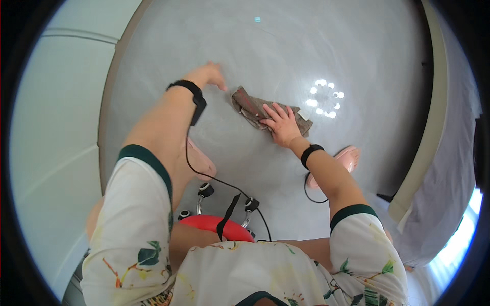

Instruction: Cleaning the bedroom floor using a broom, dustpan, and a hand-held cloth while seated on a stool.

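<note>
A brown cloth [250, 105] lies crumpled and partly folded on the grey floor, with a small white tag [303, 115] near its right end. My right hand [282, 124] rests flat on top of the cloth, fingers spread. Just off the cloth's left end, my left hand [211, 75] hovers with nothing visible in it; its fingers look stretched out, slightly blurred. Each wrist wears a black band, and a black cable [224, 182] hangs from the left one.
Below me is a red round seat [219, 227] on casters [205, 189]. My feet wear pink slippers [201, 162]. White panelling [66, 102] stands at left, a grey-draped bed-like piece [444, 153] at right. A small light-blue item [257, 20] lies on the floor [204, 35] far ahead.
</note>
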A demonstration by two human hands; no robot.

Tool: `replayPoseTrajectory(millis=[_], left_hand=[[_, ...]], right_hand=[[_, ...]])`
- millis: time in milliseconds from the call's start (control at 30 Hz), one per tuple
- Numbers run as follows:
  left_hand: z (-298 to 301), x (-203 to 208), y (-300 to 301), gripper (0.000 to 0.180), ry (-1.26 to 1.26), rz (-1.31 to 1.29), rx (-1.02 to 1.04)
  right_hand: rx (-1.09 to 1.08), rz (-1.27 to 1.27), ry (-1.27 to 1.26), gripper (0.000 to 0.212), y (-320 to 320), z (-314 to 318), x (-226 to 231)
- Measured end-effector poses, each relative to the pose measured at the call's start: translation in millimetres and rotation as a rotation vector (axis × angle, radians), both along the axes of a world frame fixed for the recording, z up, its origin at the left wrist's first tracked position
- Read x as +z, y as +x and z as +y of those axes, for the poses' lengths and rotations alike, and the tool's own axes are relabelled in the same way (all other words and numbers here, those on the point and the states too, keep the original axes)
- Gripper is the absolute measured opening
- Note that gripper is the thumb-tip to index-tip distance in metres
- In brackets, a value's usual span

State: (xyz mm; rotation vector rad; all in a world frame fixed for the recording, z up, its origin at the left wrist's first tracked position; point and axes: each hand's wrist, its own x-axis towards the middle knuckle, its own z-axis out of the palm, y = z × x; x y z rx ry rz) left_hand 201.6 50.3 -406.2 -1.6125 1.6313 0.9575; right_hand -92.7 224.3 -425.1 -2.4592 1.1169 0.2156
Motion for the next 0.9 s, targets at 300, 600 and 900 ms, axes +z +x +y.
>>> replayPoseTrajectory(millis=[300, 600, 900], left_hand=[[-90.2, 190.5, -35.9, 0.082, -0.435, 0.232, -0.287], [-31.5, 115.3, 24.3, 0.078, -0.554, 0.28, -0.219], [-20.8, -15.8, 46.9, 0.103, -0.412, 0.014, 0.13]], right_hand=[[-0.268, -0.348, 0.293, 0.044, -23.2, -21.6, -13.8], [-1.221, -0.348, -0.031, 0.076, -131.0, -102.2, -31.2], [-0.447, -0.138, -0.146, 0.059, 27.0, -123.8, -11.2]])
